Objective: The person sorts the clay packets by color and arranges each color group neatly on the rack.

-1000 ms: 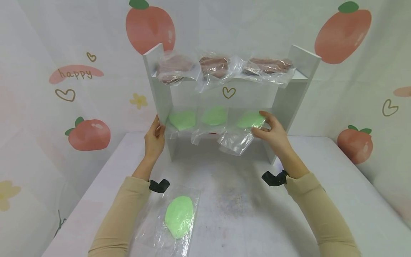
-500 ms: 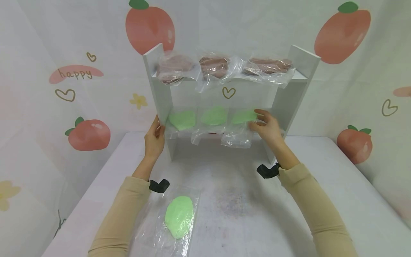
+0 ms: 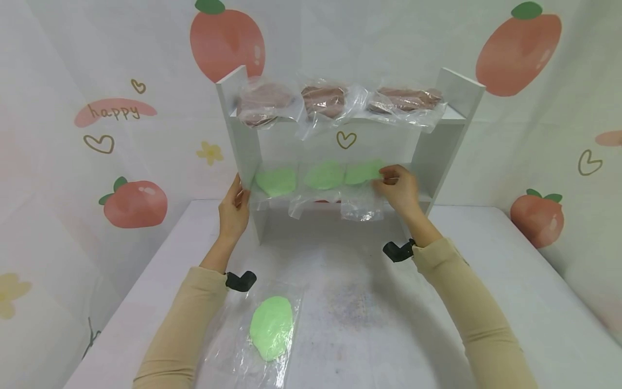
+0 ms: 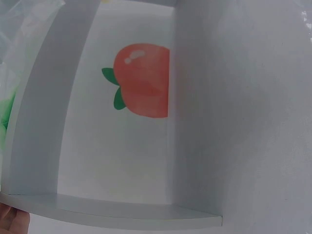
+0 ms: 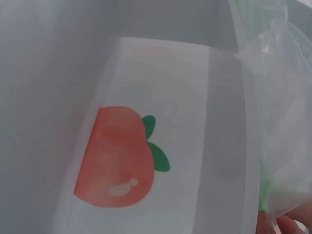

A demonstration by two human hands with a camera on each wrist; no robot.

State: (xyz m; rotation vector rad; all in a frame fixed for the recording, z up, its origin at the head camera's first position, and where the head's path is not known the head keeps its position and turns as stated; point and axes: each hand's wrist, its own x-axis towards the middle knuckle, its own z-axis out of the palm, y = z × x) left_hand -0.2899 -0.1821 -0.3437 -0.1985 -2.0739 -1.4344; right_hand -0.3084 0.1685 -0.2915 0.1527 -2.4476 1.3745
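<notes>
A white shelf unit (image 3: 441,138) stands on the table. My left hand (image 3: 234,212) grips the front edge of its left side panel; in the left wrist view only a bit of that hand (image 4: 14,222) shows beneath the panel. With thumb and fingers, my right hand (image 3: 399,189) pinches the right edge of a clear bag holding a flat light green piece (image 3: 360,173) on the middle shelf. The bag's loose end (image 3: 362,208) hangs over the shelf's front. To its left lie two more bagged green pieces, one in the middle (image 3: 324,175) and one far left (image 3: 277,182).
Bagged brown pieces line the top shelf: left (image 3: 266,100), middle (image 3: 324,101) and right (image 3: 407,100). Another bagged green piece (image 3: 271,328) lies on the table (image 3: 359,346) in front, near the left forearm. A fruit-printed cloth (image 3: 311,32) hangs behind.
My right hand has moved left along the middle shelf, bringing the right green bag up beside the middle one; its loose end now hangs straighter. The left hand has stayed put.
</notes>
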